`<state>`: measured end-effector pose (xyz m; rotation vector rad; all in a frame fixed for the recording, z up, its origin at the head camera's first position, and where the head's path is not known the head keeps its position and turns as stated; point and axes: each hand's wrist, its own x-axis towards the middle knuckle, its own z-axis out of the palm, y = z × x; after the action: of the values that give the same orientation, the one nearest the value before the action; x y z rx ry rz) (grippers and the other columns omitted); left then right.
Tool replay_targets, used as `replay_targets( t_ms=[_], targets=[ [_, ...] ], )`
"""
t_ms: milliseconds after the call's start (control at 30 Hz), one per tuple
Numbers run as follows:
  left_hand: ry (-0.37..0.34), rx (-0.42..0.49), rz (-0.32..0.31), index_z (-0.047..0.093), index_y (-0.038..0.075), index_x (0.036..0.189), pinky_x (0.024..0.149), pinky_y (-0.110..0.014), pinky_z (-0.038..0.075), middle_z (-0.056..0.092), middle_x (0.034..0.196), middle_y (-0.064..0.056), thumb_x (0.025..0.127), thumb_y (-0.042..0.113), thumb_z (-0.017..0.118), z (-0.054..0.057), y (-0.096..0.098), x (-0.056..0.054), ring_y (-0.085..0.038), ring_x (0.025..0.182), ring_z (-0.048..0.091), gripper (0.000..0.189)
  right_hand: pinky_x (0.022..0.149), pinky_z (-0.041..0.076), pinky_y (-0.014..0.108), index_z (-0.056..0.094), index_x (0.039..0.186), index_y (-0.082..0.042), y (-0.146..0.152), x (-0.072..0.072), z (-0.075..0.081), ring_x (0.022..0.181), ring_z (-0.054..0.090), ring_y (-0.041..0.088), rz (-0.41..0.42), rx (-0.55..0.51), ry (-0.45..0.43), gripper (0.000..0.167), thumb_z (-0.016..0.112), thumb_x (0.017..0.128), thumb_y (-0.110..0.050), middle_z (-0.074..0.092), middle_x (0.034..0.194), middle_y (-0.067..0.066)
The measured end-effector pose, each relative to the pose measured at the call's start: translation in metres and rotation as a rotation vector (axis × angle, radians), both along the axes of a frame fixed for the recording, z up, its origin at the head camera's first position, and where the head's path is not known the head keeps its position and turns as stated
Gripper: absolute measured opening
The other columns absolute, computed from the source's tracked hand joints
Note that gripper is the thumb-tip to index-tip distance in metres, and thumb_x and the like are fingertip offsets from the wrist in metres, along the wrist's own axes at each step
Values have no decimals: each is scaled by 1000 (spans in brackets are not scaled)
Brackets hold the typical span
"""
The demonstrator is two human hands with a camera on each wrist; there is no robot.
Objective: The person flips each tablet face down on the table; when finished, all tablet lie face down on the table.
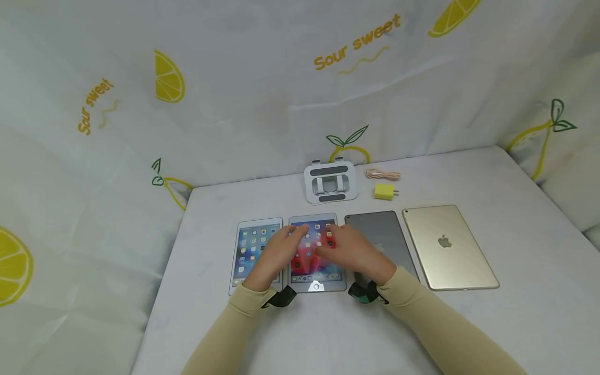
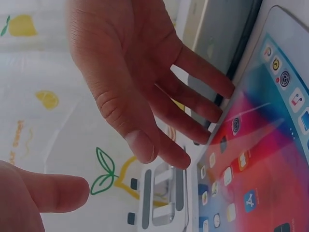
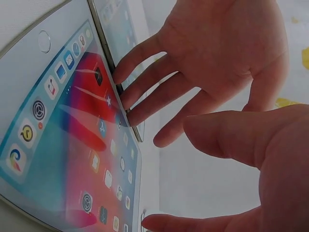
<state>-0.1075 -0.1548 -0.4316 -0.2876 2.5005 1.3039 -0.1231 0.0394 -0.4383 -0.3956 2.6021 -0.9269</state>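
Observation:
A white-framed tablet (image 1: 317, 286) lies face up with its screen lit, between my two hands. My left hand (image 1: 276, 252) is at its left side. In the right wrist view, the left hand's fairly straight fingers (image 3: 152, 79) have their tips right at the tablet's edge. On the opposite side is my right hand (image 1: 353, 250), its thumb over the screen in the head view. Its fingers (image 2: 186, 99) are loosely spread, tips along the edge in the left wrist view. A second lit tablet (image 1: 244, 250) lies partly under the left forearm and hand.
A grey tablet (image 1: 396, 234) lies back up, partly covered by the right hand and wrist. Right of it is a gold tablet (image 1: 450, 250), also back up. Behind them are a white folded stand (image 1: 332, 169), a pink cable (image 1: 383, 175) and a yellow charger plug (image 1: 384, 192).

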Motion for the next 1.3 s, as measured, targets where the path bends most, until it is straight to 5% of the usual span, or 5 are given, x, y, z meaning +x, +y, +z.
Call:
replay_targets(
  t_ms=[767, 1300],
  targets=[
    [3, 158, 64, 49, 8, 161, 124, -73, 35, 48, 168, -15, 104, 65, 56, 5, -10, -2, -42, 154, 46, 80, 93, 66, 56, 56, 151, 2, -1, -3, -2, 125, 67, 42, -10, 7, -18, 69, 75, 99, -40, 66, 142, 26],
    [79, 222, 31, 52, 8, 158, 111, -53, 58, 56, 160, -13, 107, 55, 59, 19, -18, -1, -34, 130, 67, 70, 93, 67, 51, 53, 156, -2, -1, -3, -1, 125, 67, 38, -29, 2, -37, 78, 73, 99, -52, 66, 142, 23]
  ],
)
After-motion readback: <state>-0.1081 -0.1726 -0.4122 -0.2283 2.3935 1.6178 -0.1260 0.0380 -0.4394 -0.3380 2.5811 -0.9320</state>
